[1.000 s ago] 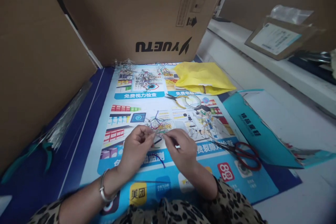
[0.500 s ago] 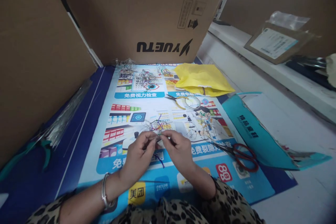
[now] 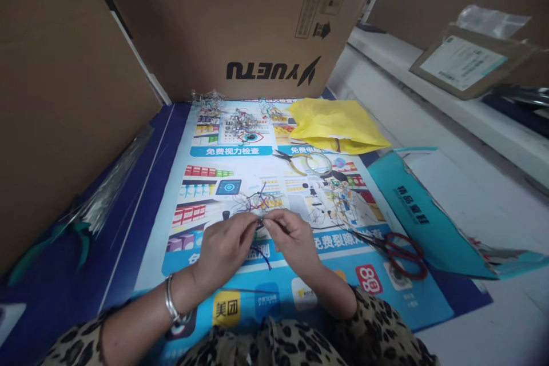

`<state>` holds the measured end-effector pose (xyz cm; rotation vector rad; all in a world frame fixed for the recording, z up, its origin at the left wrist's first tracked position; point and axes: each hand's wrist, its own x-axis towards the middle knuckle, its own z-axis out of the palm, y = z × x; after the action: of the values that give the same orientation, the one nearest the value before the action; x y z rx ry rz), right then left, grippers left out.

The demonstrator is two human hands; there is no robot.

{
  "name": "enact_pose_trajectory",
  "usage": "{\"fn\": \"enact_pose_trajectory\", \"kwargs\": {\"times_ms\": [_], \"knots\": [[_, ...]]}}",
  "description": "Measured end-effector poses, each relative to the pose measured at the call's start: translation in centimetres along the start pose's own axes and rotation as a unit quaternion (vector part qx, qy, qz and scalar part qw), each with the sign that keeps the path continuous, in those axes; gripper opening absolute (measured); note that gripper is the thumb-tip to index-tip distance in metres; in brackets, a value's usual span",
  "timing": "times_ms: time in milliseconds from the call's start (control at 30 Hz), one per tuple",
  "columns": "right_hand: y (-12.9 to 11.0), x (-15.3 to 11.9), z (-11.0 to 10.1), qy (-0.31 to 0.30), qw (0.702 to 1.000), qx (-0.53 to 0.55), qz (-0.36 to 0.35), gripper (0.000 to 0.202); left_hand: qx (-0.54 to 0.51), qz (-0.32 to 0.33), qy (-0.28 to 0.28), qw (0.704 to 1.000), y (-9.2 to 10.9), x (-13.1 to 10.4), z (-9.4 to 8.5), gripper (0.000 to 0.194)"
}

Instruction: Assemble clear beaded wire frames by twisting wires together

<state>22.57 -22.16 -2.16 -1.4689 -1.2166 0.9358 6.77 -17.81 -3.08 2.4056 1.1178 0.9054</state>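
Observation:
My left hand point(image 3: 225, 243) and my right hand point(image 3: 297, 245) meet in front of me over the printed sheet, fingertips pinched close together. Between them is a small piece of thin coloured strands, mostly hidden by the fingers. A purple strand point(image 3: 265, 258) hangs below the fingertips, and a bit of green shows beside it. Just beyond my hands lies a loose tangle of thin strands point(image 3: 256, 201) with purple and red bits. Another tangle point(image 3: 341, 197) rests to the right, by red-handled scissors point(image 3: 405, 255). A silver bracelet circles my left wrist.
Yellow-handled pliers point(image 3: 295, 163) touch a roll of clear tape point(image 3: 319, 164). Behind are a yellow bag point(image 3: 338, 123) and more tangles point(image 3: 244, 120). Left lie green-handled pliers point(image 3: 81, 234) and a wire bundle point(image 3: 114, 183). Cardboard point(image 3: 240, 23) walls the back; a teal box piece point(image 3: 420, 206) lies right.
The view has shifted slightly, so the surroundings sit a little differently. Both hands stay pinched together at the same place; the left hand has turned slightly, its fingers more closed over the strands.

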Motion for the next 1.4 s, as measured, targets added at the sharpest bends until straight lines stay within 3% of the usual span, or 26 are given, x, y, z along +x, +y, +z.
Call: {"fn": "enact_pose_trajectory", "kwargs": {"times_ms": [333, 533, 833, 1033, 1233, 1400], "knots": [[0.2, 0.1, -0.5, -0.027, 0.999, -0.005, -0.020, 0.016, 0.010, -0.027, -0.023, 0.999, 0.1, -0.3, 0.2, 0.029], [0.3, 0.2, -0.5, -0.045, 0.999, -0.002, -0.021, 0.016, -0.022, -0.053, -0.033, 0.998, 0.2, 0.0, 0.3, 0.025], [0.4, 0.2, -0.6, -0.053, 0.998, 0.005, -0.026, 0.016, -0.072, -0.106, -0.096, 0.987, 0.5, 0.6, -0.3, 0.017], [0.3, 0.3, -0.7, -0.052, 0.998, -0.010, -0.028, 0.017, -0.060, -0.102, -0.092, 0.989, 0.5, 0.8, -0.4, 0.010], [0.1, 0.4, -0.9, 0.000, 0.980, -0.131, -0.148, 0.009, -0.034, -0.059, -0.056, 0.996, 0.8, 1.4, -1.4, 0.010], [0.0, 0.5, -1.1, 0.008, 0.963, -0.171, -0.206, 0.011, -0.143, -0.113, -0.127, 0.975, 1.3, 2.4, -2.7, 0.009]]}}
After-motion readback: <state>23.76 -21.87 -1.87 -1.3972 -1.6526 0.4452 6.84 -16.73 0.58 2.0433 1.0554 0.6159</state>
